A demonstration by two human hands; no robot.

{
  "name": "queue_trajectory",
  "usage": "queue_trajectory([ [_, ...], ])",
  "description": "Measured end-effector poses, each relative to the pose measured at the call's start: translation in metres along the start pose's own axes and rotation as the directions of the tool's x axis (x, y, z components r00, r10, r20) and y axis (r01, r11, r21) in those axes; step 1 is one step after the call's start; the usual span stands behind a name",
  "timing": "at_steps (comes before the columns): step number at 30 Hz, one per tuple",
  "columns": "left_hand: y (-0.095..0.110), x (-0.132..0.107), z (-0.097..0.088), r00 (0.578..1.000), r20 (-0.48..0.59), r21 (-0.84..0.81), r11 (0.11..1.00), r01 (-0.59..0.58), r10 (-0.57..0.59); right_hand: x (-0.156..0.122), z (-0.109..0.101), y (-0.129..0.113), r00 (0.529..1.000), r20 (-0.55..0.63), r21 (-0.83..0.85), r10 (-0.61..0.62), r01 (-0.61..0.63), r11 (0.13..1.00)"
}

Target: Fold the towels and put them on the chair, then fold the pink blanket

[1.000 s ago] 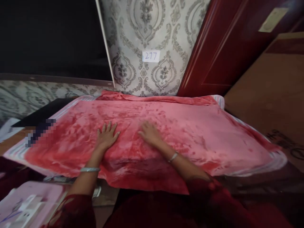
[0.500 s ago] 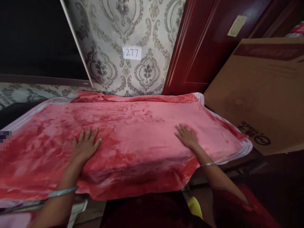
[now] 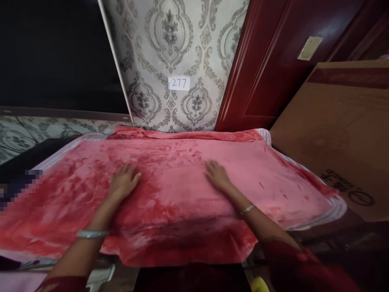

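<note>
A pinkish-red plush cloth (image 3: 188, 186), its nap smooth in some patches and ruffled in others, lies spread over a long surface. My left hand (image 3: 123, 180) rests flat on its left half, fingers stretched out, thumb apart. Near the middle, my right hand (image 3: 217, 173) presses flat on the pile with its fingers extended. Neither hand grips anything. The cloth's far edge is bunched into a fold (image 3: 182, 135) along the wall. A striped cloth edge (image 3: 331, 213) shows beneath it at the right.
A black screen (image 3: 60, 56) stands at the back left. Patterned wallpaper carries a paper label (image 3: 179, 83) reading 277. To the right are a dark red door (image 3: 273, 65) and a large cardboard box (image 3: 337, 129). Something yellow (image 3: 259, 284) shows below the cloth's front edge.
My right hand has slid left across the cloth, closer to my left hand. The left hand stays on about the same patch. The whole view has shifted slightly.
</note>
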State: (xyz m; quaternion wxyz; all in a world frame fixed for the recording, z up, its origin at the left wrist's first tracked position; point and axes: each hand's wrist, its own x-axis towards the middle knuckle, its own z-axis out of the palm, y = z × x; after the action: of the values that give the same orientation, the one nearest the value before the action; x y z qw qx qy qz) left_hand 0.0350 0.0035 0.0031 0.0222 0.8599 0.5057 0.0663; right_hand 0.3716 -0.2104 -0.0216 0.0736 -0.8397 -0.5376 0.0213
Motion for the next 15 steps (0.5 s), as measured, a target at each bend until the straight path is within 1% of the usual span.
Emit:
queue_trajectory([
  [2,0.015,0.012,-0.003,0.998,-0.038,-0.004,0.999,-0.044,0.044,0.024,0.008,-0.071,0.977,-0.011,0.074,-0.213,0.213,0.974],
  [3,0.022,0.018,-0.002,0.997,-0.047,0.005,0.998,-0.057,0.058,0.033,0.013,-0.102,0.955,-0.034,0.107,-0.295,0.297,0.949],
  [4,0.029,0.022,0.001,0.997,-0.046,0.022,0.998,-0.062,0.063,0.040,0.016,-0.128,0.926,-0.060,0.131,-0.372,0.377,0.917],
  [5,0.033,0.025,0.006,0.997,-0.038,0.045,0.997,-0.062,0.063,0.046,0.019,-0.148,0.908,-0.072,0.136,-0.412,0.418,0.898],
  [6,0.037,0.028,0.011,0.998,-0.029,0.068,0.996,-0.059,0.061,0.051,0.021,-0.161,0.893,-0.082,0.138,-0.443,0.451,0.882],
  [7,0.038,0.029,0.017,0.998,-0.020,0.089,0.994,-0.058,0.060,0.056,0.022,-0.167,0.884,-0.087,0.126,-0.460,0.468,0.875],
  [8,0.038,0.030,0.022,0.998,-0.013,0.104,0.993,-0.057,0.059,0.061,0.021,-0.166,0.885,-0.090,0.106,-0.458,0.465,0.879],
  [9,0.037,0.031,0.026,0.998,-0.010,0.113,0.992,-0.059,0.061,0.066,0.020,-0.157,0.893,-0.093,0.083,-0.441,0.448,0.890],
  [10,0.035,0.031,0.029,0.998,-0.011,0.118,0.991,-0.065,0.067,0.072,0.018,-0.142,0.907,-0.097,0.062,-0.409,0.416,0.907],
  [12,0.031,0.033,0.032,0.997,-0.020,0.121,0.990,-0.075,0.078,0.080,0.011,-0.096,0.947,-0.107,0.035,-0.303,0.308,0.951],
  [14,0.029,0.034,0.033,0.996,-0.028,0.121,0.990,-0.077,0.081,0.082,0.005,-0.035,0.981,-0.109,0.015,-0.163,0.165,0.986],
  [15,0.029,0.035,0.033,0.996,-0.031,0.119,0.990,-0.076,0.081,0.079,0.002,-0.001,0.992,-0.111,-0.015,-0.057,0.056,0.998],
])
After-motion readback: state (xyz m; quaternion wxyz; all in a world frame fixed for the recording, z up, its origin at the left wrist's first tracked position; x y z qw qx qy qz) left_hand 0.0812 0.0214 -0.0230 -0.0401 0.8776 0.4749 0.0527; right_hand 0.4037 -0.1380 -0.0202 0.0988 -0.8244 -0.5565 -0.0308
